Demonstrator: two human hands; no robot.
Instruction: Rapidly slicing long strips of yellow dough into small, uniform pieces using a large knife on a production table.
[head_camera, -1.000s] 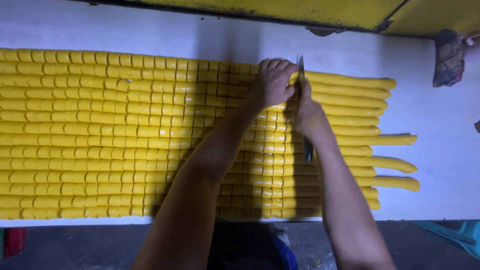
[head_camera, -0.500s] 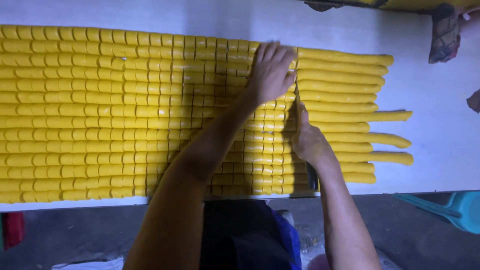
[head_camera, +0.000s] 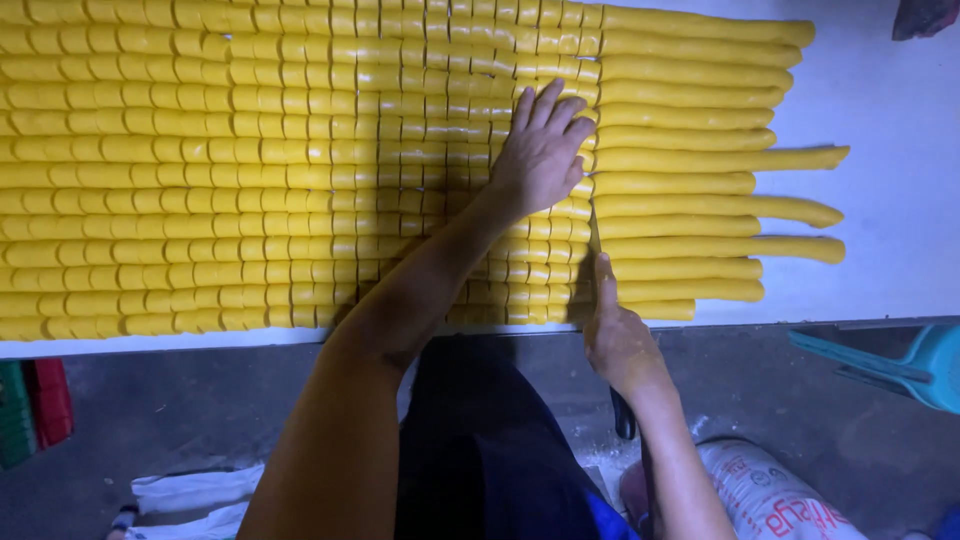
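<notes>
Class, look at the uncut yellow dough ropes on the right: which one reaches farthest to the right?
The fifth rope from the top; its tapered tip pokes just past the two other long ropes below it.

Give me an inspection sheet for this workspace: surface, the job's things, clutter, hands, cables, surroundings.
Surface: white table, lit, mostly covered by dough.
Job's things: rows of yellow dough ropes; cut pieces fill the left and middle, uncut ropes lie at the right, several ends poking out further. Knife: dark handle shows below the right hand, blade mostly hidden.
Clutter: dark object at the table's far right corner, too cropped to identify.
Hands: left hand flat on the cut pieces; right hand at the near table edge, grip closed on the knife.
Cables: nothing seen.
Surroundings: grey floor, printed sack, teal plastic item, red and green crates.
</notes>
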